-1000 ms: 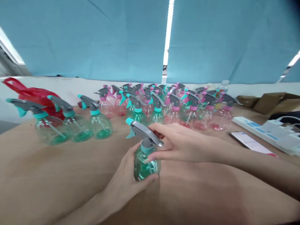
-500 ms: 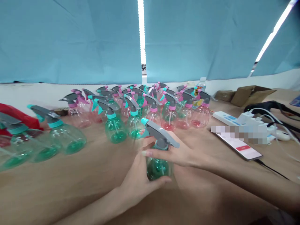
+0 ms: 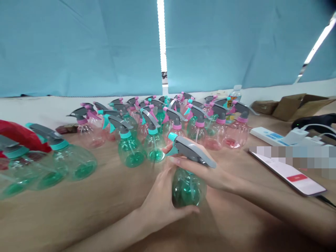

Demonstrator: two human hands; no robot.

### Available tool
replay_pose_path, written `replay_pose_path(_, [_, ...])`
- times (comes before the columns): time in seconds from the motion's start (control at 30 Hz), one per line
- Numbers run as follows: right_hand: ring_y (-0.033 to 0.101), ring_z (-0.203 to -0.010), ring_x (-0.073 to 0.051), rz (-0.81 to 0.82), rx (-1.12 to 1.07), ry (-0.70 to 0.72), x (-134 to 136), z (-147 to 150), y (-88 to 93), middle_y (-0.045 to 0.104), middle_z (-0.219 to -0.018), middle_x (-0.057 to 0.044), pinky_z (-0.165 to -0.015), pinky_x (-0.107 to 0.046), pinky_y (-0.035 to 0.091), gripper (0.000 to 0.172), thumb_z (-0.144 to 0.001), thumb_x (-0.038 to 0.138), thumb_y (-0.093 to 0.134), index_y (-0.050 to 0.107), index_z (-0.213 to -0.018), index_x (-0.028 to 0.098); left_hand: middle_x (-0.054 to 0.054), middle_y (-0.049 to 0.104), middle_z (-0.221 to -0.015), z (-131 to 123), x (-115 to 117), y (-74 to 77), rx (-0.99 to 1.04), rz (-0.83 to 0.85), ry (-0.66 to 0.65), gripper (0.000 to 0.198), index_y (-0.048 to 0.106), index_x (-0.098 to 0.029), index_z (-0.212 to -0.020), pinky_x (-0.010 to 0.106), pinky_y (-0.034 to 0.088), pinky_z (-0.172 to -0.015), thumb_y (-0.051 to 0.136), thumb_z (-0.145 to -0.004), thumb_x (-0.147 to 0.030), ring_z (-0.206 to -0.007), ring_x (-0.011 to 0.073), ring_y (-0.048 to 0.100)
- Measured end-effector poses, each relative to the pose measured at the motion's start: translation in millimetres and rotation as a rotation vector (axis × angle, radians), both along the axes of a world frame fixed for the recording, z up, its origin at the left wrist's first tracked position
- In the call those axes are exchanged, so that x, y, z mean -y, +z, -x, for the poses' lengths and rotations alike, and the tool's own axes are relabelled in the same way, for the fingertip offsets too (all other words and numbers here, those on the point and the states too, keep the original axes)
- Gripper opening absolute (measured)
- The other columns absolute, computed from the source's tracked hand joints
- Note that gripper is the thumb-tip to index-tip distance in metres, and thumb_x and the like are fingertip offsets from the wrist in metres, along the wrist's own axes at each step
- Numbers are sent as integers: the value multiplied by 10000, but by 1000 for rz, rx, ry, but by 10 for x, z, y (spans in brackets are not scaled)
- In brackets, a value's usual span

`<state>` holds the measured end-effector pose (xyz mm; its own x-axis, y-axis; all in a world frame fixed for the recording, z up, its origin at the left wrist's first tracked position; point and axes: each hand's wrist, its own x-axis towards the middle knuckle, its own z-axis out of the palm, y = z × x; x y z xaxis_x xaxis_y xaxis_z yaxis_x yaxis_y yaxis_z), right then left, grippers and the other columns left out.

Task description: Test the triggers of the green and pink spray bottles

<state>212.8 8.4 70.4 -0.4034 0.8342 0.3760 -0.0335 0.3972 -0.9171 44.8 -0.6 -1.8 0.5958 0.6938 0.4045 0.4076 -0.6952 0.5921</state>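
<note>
A green spray bottle (image 3: 187, 189) with a grey and teal trigger head (image 3: 191, 151) stands on the wooden table (image 3: 78, 210) in front of me. My left hand (image 3: 160, 203) is wrapped round its round body from the left. My right hand (image 3: 207, 173) is closed round the bottle's neck, under the trigger head. Just behind stand two more green spray bottles (image 3: 130, 148), and further back a crowd of pink and green spray bottles (image 3: 199, 122).
Three green bottles (image 3: 70, 161) stand at the left by a red bag (image 3: 18, 134). At the right lie a phone (image 3: 291, 173), a white power strip (image 3: 273, 136) with cables, and cardboard boxes (image 3: 291, 105). Blue curtains hang behind.
The view has shifted, so the bottle sits lower and more to the right. My right hand has gone from resting on the trigger head to closing round the neck.
</note>
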Motion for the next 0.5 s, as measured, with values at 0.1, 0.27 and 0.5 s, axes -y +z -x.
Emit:
replay_pose_path(0.1, [561,-761,-140,-59,8,-1,-66,15,-29,589,-893,-11,-750,-327,488,112,-816,186,557,571,-923,215,156,455,-1374,53,-10,-19,-75,5,30,1045,95,-268,-1484,581,401,-974,721,-723,-613,-1237,389,452])
replay_pose_path(0.27, [473,-600,-96,-228,105,-142,-238,-134,-89,529,-726,50,-569,-235,398,268,-741,30,499,571,-898,235,158,469,-1370,143,-30,-20,-292,-29,83,795,289,-218,-1429,555,392,-989,684,-808,-516,-1253,363,436])
replay_pose_path(0.5, [513,-690,-105,-258,92,-208,-406,-262,-182,555,-799,43,-630,-230,408,202,-821,95,515,579,-946,241,144,503,-1355,250,-53,-12,-511,-106,137,422,496,-187,-1311,521,418,-976,534,-921,-344,-1261,337,443])
